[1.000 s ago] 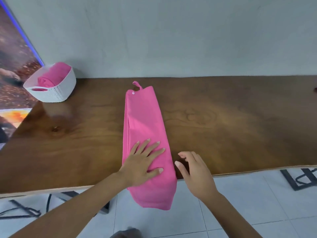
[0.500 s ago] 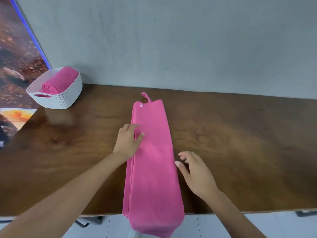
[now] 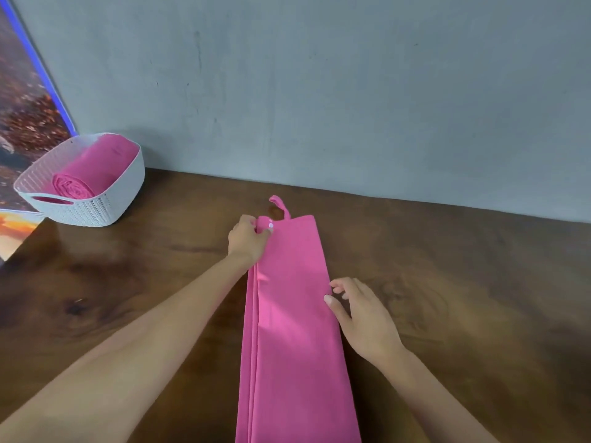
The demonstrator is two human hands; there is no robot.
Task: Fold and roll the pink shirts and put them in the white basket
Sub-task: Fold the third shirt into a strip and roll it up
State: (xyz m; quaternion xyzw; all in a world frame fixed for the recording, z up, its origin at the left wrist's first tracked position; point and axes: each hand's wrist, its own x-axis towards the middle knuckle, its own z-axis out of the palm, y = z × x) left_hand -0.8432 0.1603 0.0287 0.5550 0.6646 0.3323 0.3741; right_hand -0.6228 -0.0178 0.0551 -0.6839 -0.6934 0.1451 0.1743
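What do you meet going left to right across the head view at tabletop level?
White basket holding a rolled pink shirt → left hand → folded pink shirt → right hand.

Soft, even indoor light, moderately bright, no hard glare. Wood table (image 3: 447, 282) shows dull sheen left of centre, w/ faint pale reflection below the white basket (image 3: 96, 206). Basket drops a short dark shadow to its right. Left hand (image 3: 248, 239) and forearm cast a soft shadow onto the folded pink shirt (image 3: 294, 330); the shirt's near end is darker than its far end. Grey wall (image 3: 351, 91) evenly lit, slight falloff at top. Wide-angle bend: wall/table line slopes, forearms stretch big at btm corners. Slight compression softness; detail softest at edges.
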